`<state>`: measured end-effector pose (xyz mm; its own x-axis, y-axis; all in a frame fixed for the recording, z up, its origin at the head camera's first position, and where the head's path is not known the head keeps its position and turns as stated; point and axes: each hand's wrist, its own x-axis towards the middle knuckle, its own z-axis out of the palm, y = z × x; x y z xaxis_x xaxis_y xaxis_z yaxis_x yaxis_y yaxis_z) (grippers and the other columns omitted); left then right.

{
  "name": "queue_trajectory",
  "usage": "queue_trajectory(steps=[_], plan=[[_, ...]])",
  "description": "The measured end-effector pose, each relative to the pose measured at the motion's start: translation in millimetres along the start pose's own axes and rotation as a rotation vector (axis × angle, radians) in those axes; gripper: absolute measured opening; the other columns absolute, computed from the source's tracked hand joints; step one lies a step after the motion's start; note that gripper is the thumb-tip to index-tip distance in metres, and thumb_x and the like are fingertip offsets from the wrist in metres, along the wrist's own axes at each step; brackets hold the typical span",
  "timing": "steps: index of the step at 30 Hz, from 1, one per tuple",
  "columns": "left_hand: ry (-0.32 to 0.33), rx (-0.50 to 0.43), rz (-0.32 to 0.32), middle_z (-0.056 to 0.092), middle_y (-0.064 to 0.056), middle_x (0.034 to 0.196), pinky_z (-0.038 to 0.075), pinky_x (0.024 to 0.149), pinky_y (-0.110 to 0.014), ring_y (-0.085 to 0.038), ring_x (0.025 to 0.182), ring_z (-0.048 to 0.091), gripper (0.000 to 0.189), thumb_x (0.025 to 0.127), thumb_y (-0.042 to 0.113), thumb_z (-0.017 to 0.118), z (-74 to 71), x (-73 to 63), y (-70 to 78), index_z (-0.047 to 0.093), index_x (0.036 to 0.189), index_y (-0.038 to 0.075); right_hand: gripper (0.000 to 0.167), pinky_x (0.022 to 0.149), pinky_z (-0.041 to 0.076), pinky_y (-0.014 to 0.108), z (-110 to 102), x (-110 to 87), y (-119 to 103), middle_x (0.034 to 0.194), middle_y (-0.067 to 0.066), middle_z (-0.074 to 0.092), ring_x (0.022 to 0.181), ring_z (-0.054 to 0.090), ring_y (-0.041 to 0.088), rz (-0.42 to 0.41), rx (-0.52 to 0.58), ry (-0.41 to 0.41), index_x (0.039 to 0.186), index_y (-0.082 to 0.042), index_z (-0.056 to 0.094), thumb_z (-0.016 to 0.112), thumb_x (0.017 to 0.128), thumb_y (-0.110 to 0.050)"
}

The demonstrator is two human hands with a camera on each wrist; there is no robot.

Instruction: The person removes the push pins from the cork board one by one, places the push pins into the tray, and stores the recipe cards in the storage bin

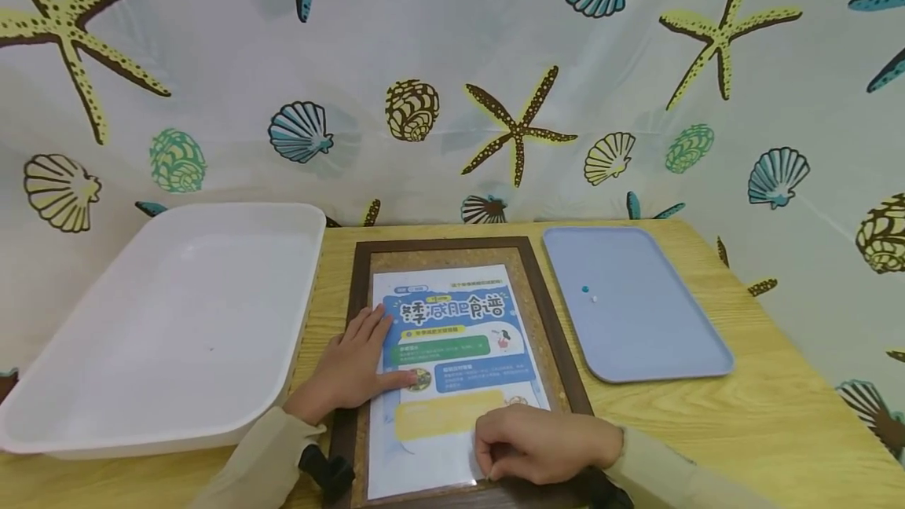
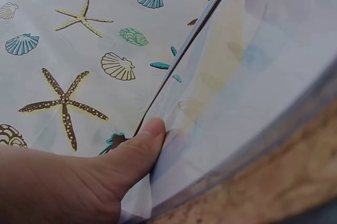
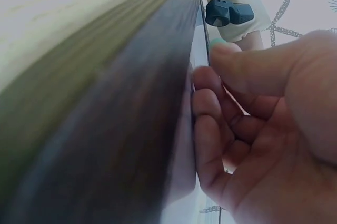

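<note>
A printed poster sheet (image 1: 452, 360) with blue, green and yellow blocks lies on a cork board (image 1: 540, 320) in a dark brown frame (image 1: 443, 243). My left hand (image 1: 359, 360) rests spread on the sheet's left side, thumb pointing inward. In the left wrist view its thumb (image 2: 142, 147) touches the glossy sheet. At the sheet's lower right corner is my right hand (image 1: 533, 444), fingers curled. Between its thumb and forefinger it pinches a small green push pin (image 3: 216, 42), mostly hidden by the fingers.
A large white basin (image 1: 177, 320) stands on the left. To the right of the board lies a light blue tray (image 1: 650, 313) with a teal pin (image 1: 585, 289) and a white pin (image 1: 594, 299). A patterned curtain (image 1: 438, 45) hangs behind the wooden table (image 1: 785, 407).
</note>
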<state>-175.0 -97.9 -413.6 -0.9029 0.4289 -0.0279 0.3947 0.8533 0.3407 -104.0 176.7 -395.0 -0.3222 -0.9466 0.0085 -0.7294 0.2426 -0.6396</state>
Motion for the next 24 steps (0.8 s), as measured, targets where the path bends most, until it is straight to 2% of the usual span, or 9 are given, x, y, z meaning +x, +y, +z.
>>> queue_trajectory(steps=[9,19,24], plan=[[0.008,0.010,0.001,0.023,-0.024,0.156,0.029,0.103,-0.068,-0.043,0.144,0.020,0.100,0.081,0.061,0.066,-0.6,-0.3,2.7,0.031,0.147,-0.006,0.008,0.071,0.040,0.010,-0.6,-0.3,-1.9,0.084,-0.001,0.057,0.073,0.043,-0.003,0.008,0.017,-0.010,0.090,-0.012,0.059,0.057,0.096,-0.007],[-0.007,-0.005,-0.008,0.022,-0.024,0.157,0.028,0.103,-0.069,-0.044,0.144,0.018,0.100,0.081,0.060,0.066,-2.6,-0.7,4.5,0.030,0.147,-0.006,0.009,0.068,0.038,0.009,0.1,-0.2,-2.2,0.082,-0.003,0.054,0.070,0.040,-0.006,0.058,0.012,-0.016,0.089,-0.012,0.058,0.057,0.095,-0.004],[-0.003,-0.003,-0.009,0.023,-0.024,0.156,0.027,0.104,-0.069,-0.044,0.144,0.018,0.100,0.081,0.059,0.067,-2.2,-1.1,3.3,0.031,0.147,-0.006,0.009,0.068,0.039,0.009,-2.3,-1.1,-2.1,0.081,-0.005,0.052,0.071,0.040,-0.006,0.097,-0.008,0.007,0.088,-0.012,0.059,0.060,0.093,-0.005]])
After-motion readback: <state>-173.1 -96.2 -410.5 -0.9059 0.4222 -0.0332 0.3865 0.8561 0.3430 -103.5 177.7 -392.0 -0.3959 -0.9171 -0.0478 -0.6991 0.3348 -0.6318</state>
